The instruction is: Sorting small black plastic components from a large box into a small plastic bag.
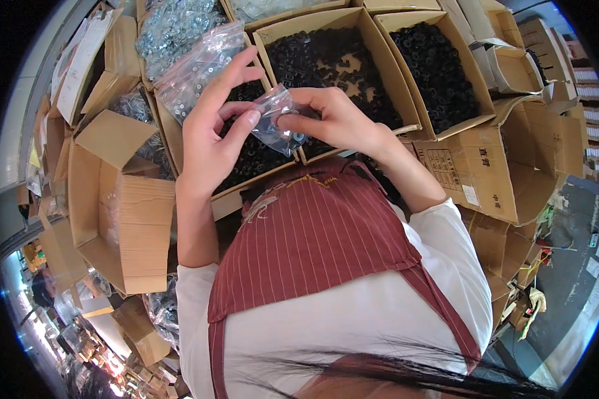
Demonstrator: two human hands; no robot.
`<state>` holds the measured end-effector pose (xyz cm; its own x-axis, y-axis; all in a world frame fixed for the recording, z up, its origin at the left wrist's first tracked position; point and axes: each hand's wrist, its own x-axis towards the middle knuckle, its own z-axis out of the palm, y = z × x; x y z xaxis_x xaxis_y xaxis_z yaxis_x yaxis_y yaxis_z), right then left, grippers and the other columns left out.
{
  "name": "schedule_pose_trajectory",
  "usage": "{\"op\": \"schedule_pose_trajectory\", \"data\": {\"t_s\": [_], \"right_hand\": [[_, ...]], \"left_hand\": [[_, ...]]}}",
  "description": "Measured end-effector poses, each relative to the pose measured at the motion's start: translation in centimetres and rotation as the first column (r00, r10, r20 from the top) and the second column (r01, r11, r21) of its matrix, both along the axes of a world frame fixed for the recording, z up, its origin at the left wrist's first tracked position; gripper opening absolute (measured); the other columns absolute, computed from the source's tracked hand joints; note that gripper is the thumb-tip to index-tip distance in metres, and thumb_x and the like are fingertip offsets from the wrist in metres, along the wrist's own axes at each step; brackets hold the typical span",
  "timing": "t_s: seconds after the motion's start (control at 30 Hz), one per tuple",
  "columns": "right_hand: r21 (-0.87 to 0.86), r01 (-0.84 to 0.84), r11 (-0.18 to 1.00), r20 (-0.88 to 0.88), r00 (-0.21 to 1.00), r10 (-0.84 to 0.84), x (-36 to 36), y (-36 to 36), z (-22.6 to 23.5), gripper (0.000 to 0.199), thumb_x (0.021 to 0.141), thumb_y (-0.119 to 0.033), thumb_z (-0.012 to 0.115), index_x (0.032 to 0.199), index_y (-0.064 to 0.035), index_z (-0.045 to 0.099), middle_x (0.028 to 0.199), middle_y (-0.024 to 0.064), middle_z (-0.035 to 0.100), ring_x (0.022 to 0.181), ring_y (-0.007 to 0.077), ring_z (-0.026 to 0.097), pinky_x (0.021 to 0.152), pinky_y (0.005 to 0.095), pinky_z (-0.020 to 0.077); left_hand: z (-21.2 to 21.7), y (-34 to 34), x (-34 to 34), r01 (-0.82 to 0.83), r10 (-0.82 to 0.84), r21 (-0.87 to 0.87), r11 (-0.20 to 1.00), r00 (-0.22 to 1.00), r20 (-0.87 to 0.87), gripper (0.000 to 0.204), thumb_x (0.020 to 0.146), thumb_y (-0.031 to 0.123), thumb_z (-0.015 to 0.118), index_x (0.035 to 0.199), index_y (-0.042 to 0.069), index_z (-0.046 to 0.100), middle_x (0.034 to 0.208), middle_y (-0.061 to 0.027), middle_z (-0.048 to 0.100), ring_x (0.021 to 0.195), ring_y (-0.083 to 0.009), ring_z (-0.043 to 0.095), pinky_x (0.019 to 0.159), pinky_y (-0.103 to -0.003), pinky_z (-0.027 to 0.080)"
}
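Observation:
A small clear plastic zip bag hangs between my two hands, over cardboard boxes of small black parts. My left hand pinches the bag's left edge between thumb and a bent finger, while its upper fingers stretch away from the bag. Thumb and fingers of my right hand close on the bag's right side. A few small parts seem to lie low in the bag, one of them ring-shaped; glare hides their kind. Just beyond my left hand lies a larger clear zip bag with several small round pieces inside.
Farther off stand a box of loose black parts, another box of black rings, and a heap of clear-bagged pieces. Open cardboard boxes flank me, one at the left and one at the right.

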<state>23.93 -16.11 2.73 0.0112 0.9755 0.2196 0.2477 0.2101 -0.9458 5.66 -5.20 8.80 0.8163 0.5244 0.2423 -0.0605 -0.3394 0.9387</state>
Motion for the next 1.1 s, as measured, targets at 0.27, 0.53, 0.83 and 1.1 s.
{"op": "schedule_pose_trajectory", "data": {"t_s": [0.27, 0.53, 0.83, 1.1], "right_hand": [[-0.11, 0.026, 0.994, -0.019, 0.999, -0.029, 0.3, -1.9, 0.7, 0.02, 0.09, -0.017, 0.07, 0.103, -0.0006, 0.069, 0.074, 0.0101, 0.068, 0.063, 0.0123, 0.06, 0.058, 0.0311, 0.0474], [0.103, 0.171, 0.98, -0.004, 0.985, -0.172, 1.1, -2.4, 1.0, 0.027, 0.087, -0.011, 0.072, 0.112, -0.0009, 0.067, 0.095, 0.0111, 0.07, 0.083, 0.0159, 0.067, 0.074, 0.0303, 0.052], [0.499, -0.045, 0.865, 0.418, 0.888, -0.195, 0.8, -2.4, 4.7, 0.053, 0.065, 0.008, 0.06, 0.117, -0.002, 0.064, 0.116, 0.0139, 0.064, 0.109, 0.0325, 0.06, 0.109, 0.0539, 0.0384], [0.403, -0.083, 0.912, 0.556, 0.813, -0.171, -0.7, -2.4, 3.5, 0.049, 0.065, 0.006, 0.064, 0.114, -0.0013, 0.065, 0.114, 0.0126, 0.064, 0.11, 0.0299, 0.061, 0.111, 0.0525, 0.0372]], "left_hand": [[-3.7, -0.5, 0.0, -0.127, 0.106, -0.159, 0.979, 0.985, -0.133, 0.019, 0.09, 0.004, 0.071, 0.109, 0.001, 0.072, 0.101, -0.0046, 0.073, 0.085, -0.007, 0.064, 0.073, -0.023, 0.051], [-3.1, -1.7, 1.2, -0.267, 0.266, 0.001, 0.964, 0.96, -0.084, 0.021, 0.09, 0.011, 0.074, 0.079, 0.002, 0.06, 0.07, 0.0066, 0.052, 0.066, -0.0011, 0.043, 0.057, -0.018, 0.034], [-4.0, -3.0, 2.5, -0.213, 0.227, 0.083, 0.974, 0.943, -0.242, 0.023, 0.082, 0.009, 0.08, 0.095, 0.004, 0.062, 0.078, 0.0007, 0.059, 0.069, -0.0077, 0.053, 0.061, -0.024, 0.044], [-5.8, -2.3, 1.8, -0.168, 0.199, 0.189, 0.968, 0.967, -0.159, 0.033, 0.077, -0.003, 0.07, 0.108, 0.004, 0.061, 0.097, -0.012, 0.063, 0.086, -0.0262, 0.065, 0.073, -0.034, 0.052]]}}
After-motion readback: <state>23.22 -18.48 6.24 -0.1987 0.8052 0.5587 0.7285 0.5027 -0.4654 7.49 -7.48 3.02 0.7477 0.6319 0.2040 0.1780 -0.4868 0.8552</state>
